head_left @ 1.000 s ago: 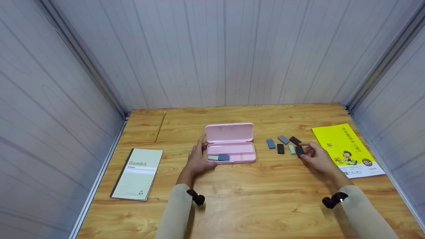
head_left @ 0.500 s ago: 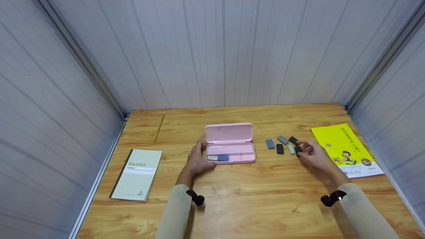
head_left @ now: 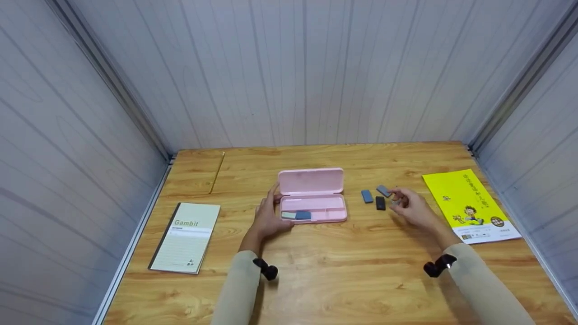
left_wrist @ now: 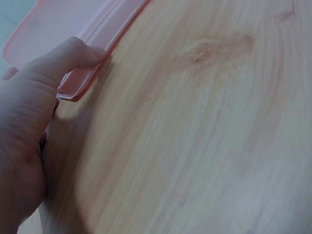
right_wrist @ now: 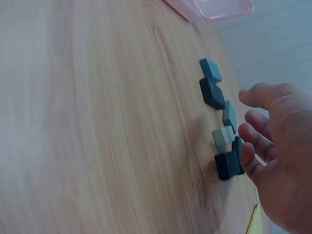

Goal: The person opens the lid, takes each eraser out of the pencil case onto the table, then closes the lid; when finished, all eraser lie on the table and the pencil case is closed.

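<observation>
Steadying pink case point(head_left: 311, 201) with left hand point(head_left: 269, 218), right hand point(head_left: 413, 210) (fingers loose) over erasers point(right_wrist: 220, 118)

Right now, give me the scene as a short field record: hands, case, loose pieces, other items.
left hand: rests against the left end of the pink case, thumb on its rim
right hand: over the loose erasers, fingers relaxed, gripping nothing visible
pink case: open, lid up, on the wooden table
in case: two erasers, pale and blue, at the left end
loose erasers: six in wrist view, blue, grey, pale, black
other items: Gambit notebook at left, yellow booklet at right
</observation>
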A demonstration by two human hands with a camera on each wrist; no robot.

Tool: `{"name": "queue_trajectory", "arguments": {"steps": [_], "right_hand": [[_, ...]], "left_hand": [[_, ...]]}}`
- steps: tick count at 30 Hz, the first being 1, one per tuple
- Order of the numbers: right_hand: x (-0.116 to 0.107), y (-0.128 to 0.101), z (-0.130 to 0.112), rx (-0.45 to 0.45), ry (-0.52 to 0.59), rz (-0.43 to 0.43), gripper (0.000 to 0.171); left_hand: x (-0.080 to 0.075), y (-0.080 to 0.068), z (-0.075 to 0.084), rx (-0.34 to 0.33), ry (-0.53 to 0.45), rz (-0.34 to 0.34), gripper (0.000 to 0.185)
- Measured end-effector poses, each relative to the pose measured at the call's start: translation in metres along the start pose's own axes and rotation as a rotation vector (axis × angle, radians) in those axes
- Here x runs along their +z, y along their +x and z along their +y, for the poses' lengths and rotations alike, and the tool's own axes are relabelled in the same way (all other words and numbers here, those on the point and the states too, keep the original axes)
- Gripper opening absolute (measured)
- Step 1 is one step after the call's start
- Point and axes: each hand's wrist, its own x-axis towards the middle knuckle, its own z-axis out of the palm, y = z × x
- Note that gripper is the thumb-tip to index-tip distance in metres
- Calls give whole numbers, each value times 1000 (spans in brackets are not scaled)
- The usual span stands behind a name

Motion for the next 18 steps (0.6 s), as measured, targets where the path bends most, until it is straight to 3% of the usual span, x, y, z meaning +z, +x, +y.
{"name": "queue_trajectory", "arguments": {"steps": [9, 18], "right_hand": [[23, 10, -24, -64, 26, -26, 42], [51, 23, -43, -118, 29, -81, 41]], "left_hand": [[-1, 0, -1, 23, -23, -2, 140], [-2, 0, 0, -6, -10, -18, 139]]}}
